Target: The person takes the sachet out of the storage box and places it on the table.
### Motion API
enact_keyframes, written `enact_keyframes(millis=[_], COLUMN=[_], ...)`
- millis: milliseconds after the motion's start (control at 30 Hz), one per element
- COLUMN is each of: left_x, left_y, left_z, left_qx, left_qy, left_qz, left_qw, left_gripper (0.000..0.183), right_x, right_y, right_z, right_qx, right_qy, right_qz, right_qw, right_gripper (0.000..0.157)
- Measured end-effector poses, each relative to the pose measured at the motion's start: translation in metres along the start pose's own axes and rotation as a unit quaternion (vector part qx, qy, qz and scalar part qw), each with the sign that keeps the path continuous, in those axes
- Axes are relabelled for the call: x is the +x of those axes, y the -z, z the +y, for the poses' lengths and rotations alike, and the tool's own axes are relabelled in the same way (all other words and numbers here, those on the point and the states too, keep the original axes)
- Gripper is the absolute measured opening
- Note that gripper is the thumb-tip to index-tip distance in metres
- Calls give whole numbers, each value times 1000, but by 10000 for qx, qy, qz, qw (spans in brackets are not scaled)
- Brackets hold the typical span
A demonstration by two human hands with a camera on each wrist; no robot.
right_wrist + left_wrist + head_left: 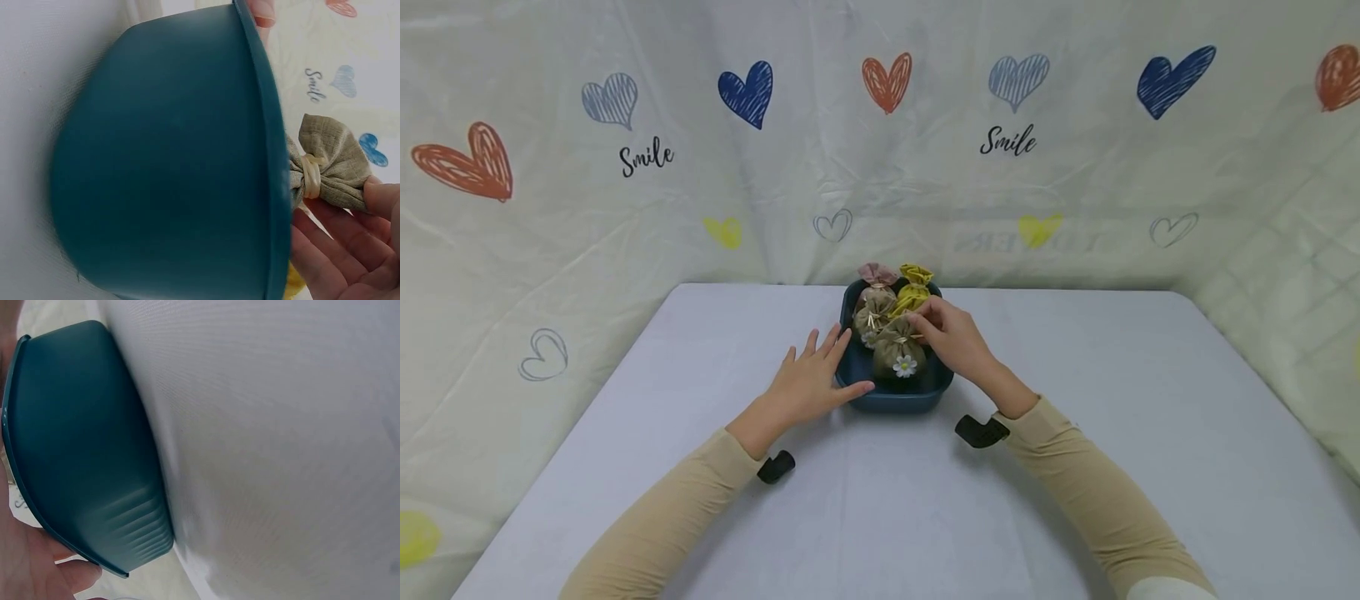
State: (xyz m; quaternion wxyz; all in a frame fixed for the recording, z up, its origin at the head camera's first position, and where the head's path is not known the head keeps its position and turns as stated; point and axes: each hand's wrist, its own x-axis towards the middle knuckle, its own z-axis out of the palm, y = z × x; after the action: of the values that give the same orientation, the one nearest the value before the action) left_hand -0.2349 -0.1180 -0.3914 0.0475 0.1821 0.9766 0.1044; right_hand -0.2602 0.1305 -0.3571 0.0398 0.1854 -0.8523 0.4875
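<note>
While the left hand (805, 379) lies with its fingers spread out and grips nothing, it touches the left side of a blue-green tub (895, 404), and its thumb reaches over the near edge. The right hand (953, 337) comes in from the right side and pinches the top of a brown-green bag (887, 360) with its thumb and fingers. That bag is in the tub, nearest to the person, and its round part sits low. It has a white flower (905, 367) on its front and a pale tie (311, 177) round its neck.

Three more little bags are in the tub on the far side. A brown bag (874, 317) is just beyond the held one, to the left. Behind it is a pink-topped bag (877, 273), far and left. A yellow bag (913, 293) is far and right.

The tub stands on a white table (865, 517), near the far edge. Behind the table hangs a pale sheet (925, 179) with red, blue and yellow hearts and the word "Smile". Both arms have tan sleeves (1090, 483).
</note>
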Motion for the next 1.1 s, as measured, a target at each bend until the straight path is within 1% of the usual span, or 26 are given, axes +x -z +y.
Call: enact_keyframes(millis=[200, 500, 633, 833, 1100], left_x=[0, -1, -2, -3, -2], left_y=[0, 1, 2, 3, 2], left_z=[0, 0, 2, 3, 3], left_qx=[-24, -8, -56, -105, -73], left_qy=[27, -6, 17, 69, 67], left_qz=[-16, 26, 11, -36, -30], left_qw=[10000, 10000, 10000, 9999, 9999], left_gripper=[101, 102, 101, 100, 101], right_x=[-1, -1, -1, -3, -5], right_y=[4, 14, 19, 28, 46], right_z=[0, -9, -9, -10, -10], right_qx=[14, 153, 261, 275, 460], right_qy=[149, 285, 263, 252, 246], right_qz=[117, 296, 313, 431, 552], right_qw=[9998, 9990, 9988, 9984, 9971], right_gripper=[16, 18, 21, 24, 26])
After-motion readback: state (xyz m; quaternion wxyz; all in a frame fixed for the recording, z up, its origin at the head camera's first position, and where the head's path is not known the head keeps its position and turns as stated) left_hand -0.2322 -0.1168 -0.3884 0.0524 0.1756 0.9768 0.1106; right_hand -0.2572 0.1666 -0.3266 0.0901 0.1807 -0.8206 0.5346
